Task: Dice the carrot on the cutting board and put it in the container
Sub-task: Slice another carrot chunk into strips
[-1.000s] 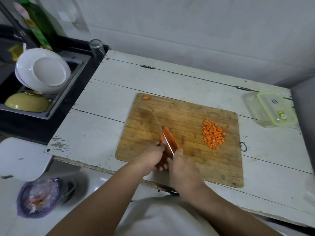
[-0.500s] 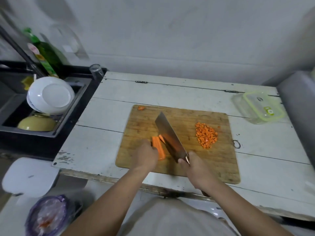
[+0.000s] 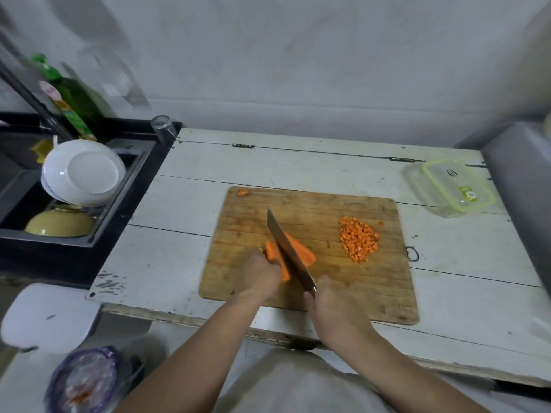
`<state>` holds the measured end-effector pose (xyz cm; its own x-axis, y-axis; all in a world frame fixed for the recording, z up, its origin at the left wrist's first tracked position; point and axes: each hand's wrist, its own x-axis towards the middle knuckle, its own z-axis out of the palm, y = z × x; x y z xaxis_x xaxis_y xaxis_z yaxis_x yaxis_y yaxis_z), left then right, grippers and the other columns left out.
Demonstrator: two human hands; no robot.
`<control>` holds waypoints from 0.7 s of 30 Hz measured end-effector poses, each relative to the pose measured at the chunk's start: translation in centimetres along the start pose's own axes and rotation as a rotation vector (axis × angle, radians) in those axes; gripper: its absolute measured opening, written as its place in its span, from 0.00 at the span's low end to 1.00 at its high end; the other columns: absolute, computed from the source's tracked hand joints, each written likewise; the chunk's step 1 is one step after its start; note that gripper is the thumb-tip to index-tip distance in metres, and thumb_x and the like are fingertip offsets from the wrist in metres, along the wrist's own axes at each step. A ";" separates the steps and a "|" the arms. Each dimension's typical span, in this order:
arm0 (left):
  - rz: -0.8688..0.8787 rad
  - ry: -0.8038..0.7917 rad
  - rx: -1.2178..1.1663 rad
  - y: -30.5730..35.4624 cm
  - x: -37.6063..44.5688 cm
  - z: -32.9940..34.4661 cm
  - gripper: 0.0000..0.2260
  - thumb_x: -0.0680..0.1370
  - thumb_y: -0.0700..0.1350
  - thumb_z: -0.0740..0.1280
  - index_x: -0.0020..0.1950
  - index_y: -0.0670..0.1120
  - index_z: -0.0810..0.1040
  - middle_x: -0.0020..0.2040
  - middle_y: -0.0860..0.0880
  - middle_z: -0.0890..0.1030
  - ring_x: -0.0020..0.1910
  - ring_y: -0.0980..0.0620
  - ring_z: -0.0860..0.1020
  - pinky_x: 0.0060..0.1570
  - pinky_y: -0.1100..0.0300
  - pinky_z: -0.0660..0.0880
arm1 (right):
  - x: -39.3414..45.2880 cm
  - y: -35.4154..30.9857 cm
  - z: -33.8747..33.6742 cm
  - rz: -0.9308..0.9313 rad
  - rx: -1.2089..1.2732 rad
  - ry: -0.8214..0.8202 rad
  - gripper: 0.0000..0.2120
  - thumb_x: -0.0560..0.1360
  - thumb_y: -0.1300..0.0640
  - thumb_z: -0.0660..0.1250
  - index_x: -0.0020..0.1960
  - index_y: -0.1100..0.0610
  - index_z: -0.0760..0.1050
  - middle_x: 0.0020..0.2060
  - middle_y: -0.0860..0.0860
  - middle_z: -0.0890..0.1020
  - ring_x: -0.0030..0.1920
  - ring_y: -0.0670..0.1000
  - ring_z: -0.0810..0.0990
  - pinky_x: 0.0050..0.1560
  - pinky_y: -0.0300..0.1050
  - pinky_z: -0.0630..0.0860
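A wooden cutting board [image 3: 351,281] lies on the white table. On it, a carrot piece [image 3: 301,250] is split lengthwise, and a cleaver [image 3: 287,248] stands in it, blade tilted. My right hand [image 3: 334,311] grips the cleaver's handle at the board's near edge. My left hand [image 3: 259,277] holds the left carrot slab [image 3: 272,251] down from its near end. A heap of diced carrot [image 3: 359,238] sits to the right on the board. The clear container with a green-rimmed lid [image 3: 453,187] stands at the table's far right.
A carrot end [image 3: 243,192] lies at the board's far left corner. A sink [image 3: 119,186] on the left holds a white plate [image 3: 86,172] and a yellow bowl [image 3: 58,225]. A glass [image 3: 162,126] and green bottle [image 3: 71,99] stand behind. A bag [image 3: 86,380] lies below.
The cleaver went from upright in the carrot to tilted flat, then came down again into the piece. The carrot now lies split in slabs. The camera view has shifted.
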<state>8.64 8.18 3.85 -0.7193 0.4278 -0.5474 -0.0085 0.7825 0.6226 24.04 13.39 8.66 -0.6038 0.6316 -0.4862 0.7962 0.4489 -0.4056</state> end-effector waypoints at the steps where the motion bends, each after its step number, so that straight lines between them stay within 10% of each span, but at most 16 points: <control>1: 0.006 0.005 0.008 -0.2 0.4 0.2 0.08 0.80 0.51 0.63 0.52 0.48 0.74 0.42 0.45 0.83 0.36 0.45 0.85 0.38 0.46 0.84 | 0.4 -0.4 0.3 0.017 0.002 0.010 0.08 0.85 0.49 0.55 0.55 0.54 0.65 0.50 0.55 0.82 0.52 0.59 0.82 0.42 0.48 0.69; 9: 0.037 0.069 0.164 0.1 0.2 0.9 0.16 0.79 0.56 0.68 0.56 0.46 0.72 0.48 0.48 0.81 0.45 0.46 0.79 0.42 0.54 0.71 | 5.1 -2.1 0.5 -0.003 0.125 0.046 0.11 0.84 0.49 0.56 0.59 0.56 0.68 0.49 0.57 0.82 0.47 0.59 0.83 0.45 0.54 0.80; 14: 0.165 0.230 0.568 0.5 1.0 -2.4 0.11 0.81 0.51 0.64 0.59 0.47 0.70 0.50 0.48 0.75 0.46 0.45 0.77 0.39 0.53 0.70 | 4.5 1.9 -2.7 -0.007 0.431 -0.077 0.10 0.84 0.47 0.60 0.51 0.53 0.70 0.36 0.52 0.78 0.29 0.51 0.78 0.26 0.44 0.74; 21: 0.333 0.290 0.942 -0.8 5.4 -7.1 0.14 0.82 0.44 0.61 0.67 0.44 0.73 0.62 0.43 0.74 0.61 0.42 0.73 0.57 0.49 0.74 | 5.8 6.3 -8.0 -0.004 0.711 -0.075 0.13 0.84 0.50 0.61 0.47 0.58 0.68 0.27 0.53 0.73 0.22 0.53 0.69 0.25 0.46 0.71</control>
<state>-0.12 6.64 4.35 -0.7262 0.6594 -0.1945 0.6775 0.7345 -0.0398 25.87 24.92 9.46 -0.6277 0.5745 -0.5253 0.5919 -0.0860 -0.8014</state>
